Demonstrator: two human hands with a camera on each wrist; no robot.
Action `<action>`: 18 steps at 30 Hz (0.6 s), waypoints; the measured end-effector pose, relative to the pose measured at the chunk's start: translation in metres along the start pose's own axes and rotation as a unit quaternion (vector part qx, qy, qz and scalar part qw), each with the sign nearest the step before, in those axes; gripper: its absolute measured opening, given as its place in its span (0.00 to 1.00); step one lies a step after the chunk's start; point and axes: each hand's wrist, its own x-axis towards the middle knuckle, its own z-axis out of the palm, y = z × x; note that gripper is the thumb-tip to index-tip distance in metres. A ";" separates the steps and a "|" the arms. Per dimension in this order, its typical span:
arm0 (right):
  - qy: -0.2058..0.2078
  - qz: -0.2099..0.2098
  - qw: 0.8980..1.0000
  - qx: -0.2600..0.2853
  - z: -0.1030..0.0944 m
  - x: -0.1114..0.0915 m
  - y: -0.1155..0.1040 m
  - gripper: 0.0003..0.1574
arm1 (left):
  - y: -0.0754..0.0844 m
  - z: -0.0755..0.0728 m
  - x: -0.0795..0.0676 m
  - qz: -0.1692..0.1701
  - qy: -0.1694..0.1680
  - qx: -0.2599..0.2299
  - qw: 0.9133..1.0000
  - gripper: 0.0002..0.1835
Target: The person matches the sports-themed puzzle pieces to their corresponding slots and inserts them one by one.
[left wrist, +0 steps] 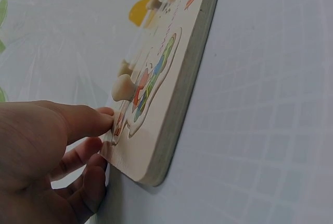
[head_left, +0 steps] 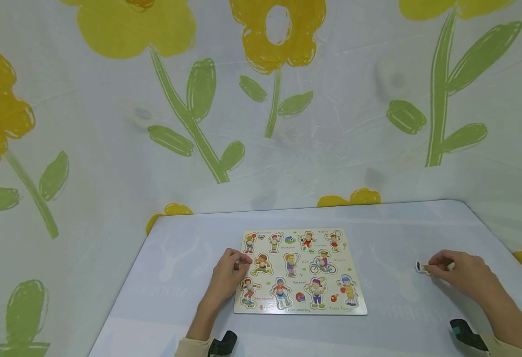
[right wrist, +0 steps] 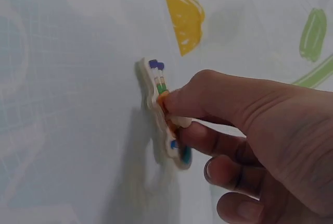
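Observation:
A wooden peg puzzle board (head_left: 278, 310) with sports figures lies flat on the table. My left hand (head_left: 229, 270) is at its left edge. In the left wrist view, the thumb (left wrist: 88, 122) reaches the board's (left wrist: 177, 130) edge, with the other fingers curled beside and below it. Off to the right, my right hand (head_left: 461, 272) pinches a puzzle piece (head_left: 421, 268) between thumb and index finger. This piece (right wrist: 160, 86) is a figure with a pale outline and purple shoes, and its knob is partly hidden by the fingers. It appears tilted just above the table.
Round knobs (left wrist: 124, 87) stand up from figures on the board. The white table (head_left: 390, 327) stretches to both sides, its back edge close to a flower-print curtain (head_left: 332, 124). Dark wrist devices (head_left: 468, 334) sit on both forearms.

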 end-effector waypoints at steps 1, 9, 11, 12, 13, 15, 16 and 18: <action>0.008 -0.007 1.000 0.001 0.001 0.000 -0.001 0.12 | 0.000 0.000 0.000 0.001 0.000 0.000 1.000 0.03; 0.006 -0.011 1.000 0.015 0.004 0.002 -0.001 0.11 | 0.001 0.000 -0.001 -0.002 0.002 -0.001 1.000 0.03; 0.006 -0.008 1.000 0.014 0.004 0.001 0.000 0.12 | 0.001 0.000 -0.001 0.001 0.003 0.001 1.000 0.03; 0.005 -0.007 1.000 0.014 0.004 0.001 0.000 0.13 | 0.001 0.000 -0.001 -0.001 0.003 0.001 1.000 0.04; 0.005 -0.006 1.000 0.013 0.004 0.001 0.001 0.14 | 0.001 0.000 -0.001 -0.001 0.003 0.001 1.000 0.04; 0.004 -0.003 1.000 0.011 0.003 0.000 0.001 0.16 | 0.001 0.000 -0.001 -0.003 0.003 0.002 1.000 0.04; 0.004 -0.002 1.000 0.010 0.002 -0.001 0.001 0.17 | 0.001 0.000 -0.001 -0.003 0.003 0.003 1.000 0.04; 0.001 0.000 1.000 0.010 0.001 -0.002 0.001 0.19 | 0.001 0.000 0.000 -0.007 0.002 0.002 1.000 0.04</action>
